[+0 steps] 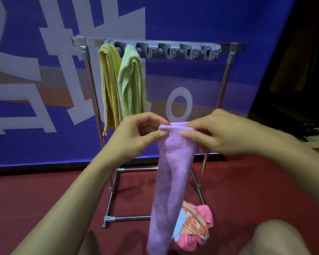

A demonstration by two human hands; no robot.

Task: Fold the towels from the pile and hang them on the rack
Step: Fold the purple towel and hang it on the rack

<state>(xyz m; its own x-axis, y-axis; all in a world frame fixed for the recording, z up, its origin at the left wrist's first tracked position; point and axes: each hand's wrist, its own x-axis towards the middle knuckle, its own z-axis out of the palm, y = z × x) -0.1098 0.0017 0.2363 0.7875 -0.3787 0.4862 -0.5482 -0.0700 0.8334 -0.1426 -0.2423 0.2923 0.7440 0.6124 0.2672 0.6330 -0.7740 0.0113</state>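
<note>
Holding the purple towel (173, 173) up by its folded top edge, the left hand (136, 137) pinches the left corner between thumb and forefinger while the right hand (219, 133) pinches the right corner the same way — both sets of fingers narrow, closed on cloth. The towel hangs as a long narrow strip in front of the rack (155, 44), its lower end dropping near the pile (193, 227) of pink and patterned cloths on the red floor (44, 199).

On the rack, far and to the left, a yellow towel (109, 85) and a green towel (132, 83) hang side by side from the grey clip bar (173, 51); the holders to their right look free.

To do this step well, I judge the top fold should be kept level and the layers squared before lifting — a loose layer could slip out. The next free holder, just right of the green towel, seems the natural spot, with the strip kept apart from its neighbour.
</note>
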